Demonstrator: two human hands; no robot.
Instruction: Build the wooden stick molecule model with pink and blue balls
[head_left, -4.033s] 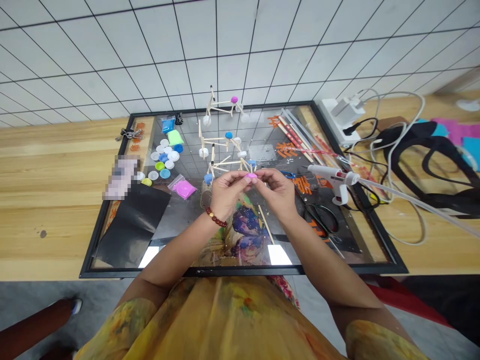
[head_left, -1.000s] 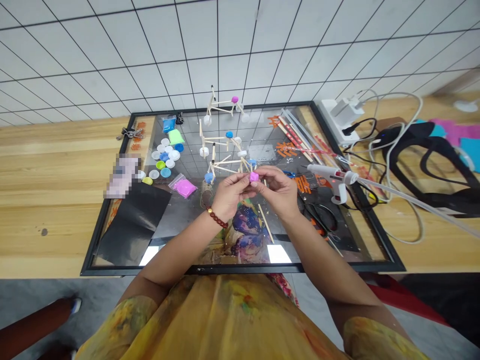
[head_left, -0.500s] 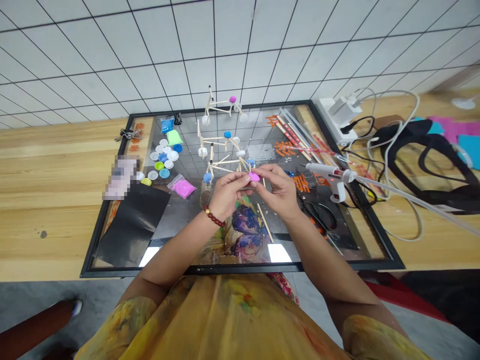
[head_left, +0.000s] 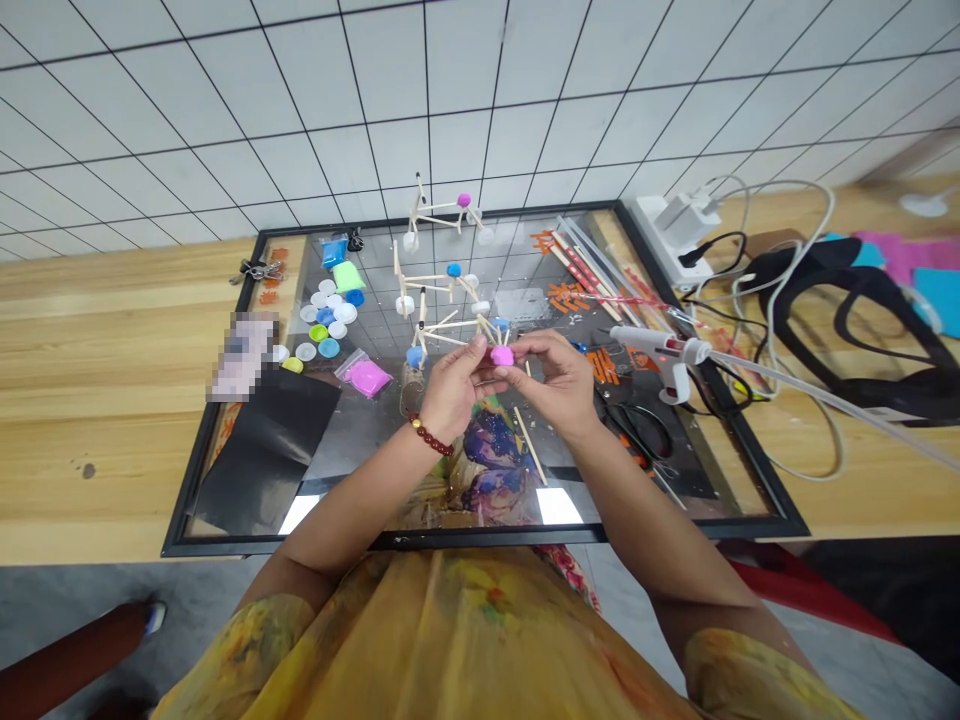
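Note:
A small lump of pink clay (head_left: pixel 502 356) sits between the fingertips of both hands. My left hand (head_left: pixel 452 388), with a beaded bracelet on the wrist, pinches it from the left. From the other side, my right hand (head_left: pixel 561 384) has its thumb and fingers closed on it. Just beyond the hands stands a stick model (head_left: pixel 444 327) with bottle-cap wheels, partly hidden by my fingers. Behind it are a second stick model (head_left: pixel 427 283) topped with a blue lump and a third (head_left: pixel 439 210) topped with a pink one. A loose stick (head_left: pixel 531 445) lies below my right hand.
Left of the models are several bottle caps (head_left: pixel 328 347), a bag of pink clay (head_left: pixel 366 375) and a black sheet (head_left: pixel 270 450). At right lie a glue gun (head_left: pixel 667 350), scissors (head_left: pixel 645 430), wrapped sticks (head_left: pixel 589 270) and a power strip (head_left: pixel 667 240) with cables.
The pink lump has shifted slightly left and turned between my fingers, showing a rounder side. My fingers have changed their hold a little. The models stay where they were.

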